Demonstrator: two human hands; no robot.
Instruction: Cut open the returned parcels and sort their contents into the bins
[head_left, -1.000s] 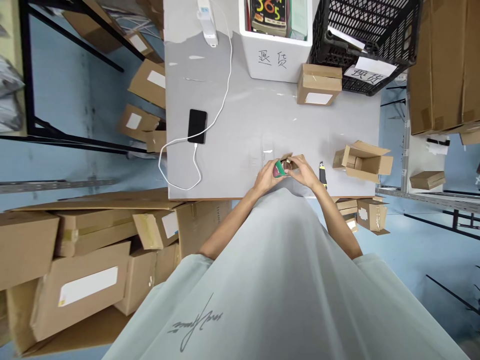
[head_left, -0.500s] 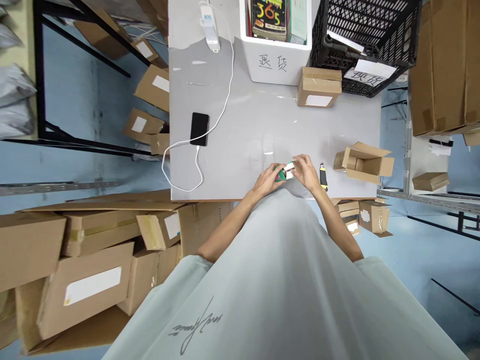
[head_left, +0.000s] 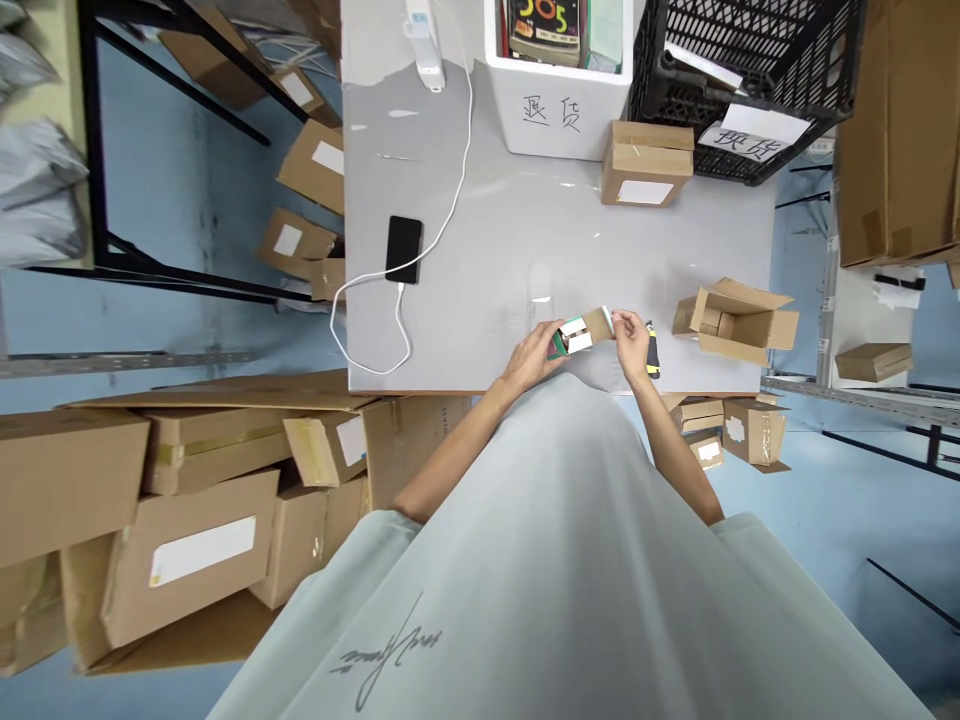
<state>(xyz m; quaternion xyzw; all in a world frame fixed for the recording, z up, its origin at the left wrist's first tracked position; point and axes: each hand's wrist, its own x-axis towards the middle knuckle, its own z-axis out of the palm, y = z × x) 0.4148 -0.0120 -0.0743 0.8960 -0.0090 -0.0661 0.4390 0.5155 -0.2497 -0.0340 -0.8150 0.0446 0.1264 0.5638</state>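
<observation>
A small green box point(head_left: 577, 333) lies in my left hand point(head_left: 529, 357), whose fingers are closed round its left end. White inner flaps show at its mouth, and a brown-lined lid flap point(head_left: 598, 323) stretches out to the right. My right hand point(head_left: 632, 345) pinches the outer end of that flap between thumb and fingers. What is inside the box cannot be made out. Just right of my right hand, a black and yellow utility knife point(head_left: 652, 352) lies on the grey table point(head_left: 495, 260). An open cardboard box point(head_left: 739, 318) sits farther right.
A phone point(head_left: 403, 248) with a white cable point(head_left: 455, 205) lies left. At the back stand a power strip point(head_left: 424, 45), a white bin point(head_left: 559, 115) of books, a closed carton point(head_left: 648, 165) and a black crate point(head_left: 750, 80). Cartons point(head_left: 191, 550) crowd the lower left.
My right hand has moved right, away from my left, drawing the lid flap outward so its brown inside shows. My left hand keeps hold of the box. The view has shifted slightly.
</observation>
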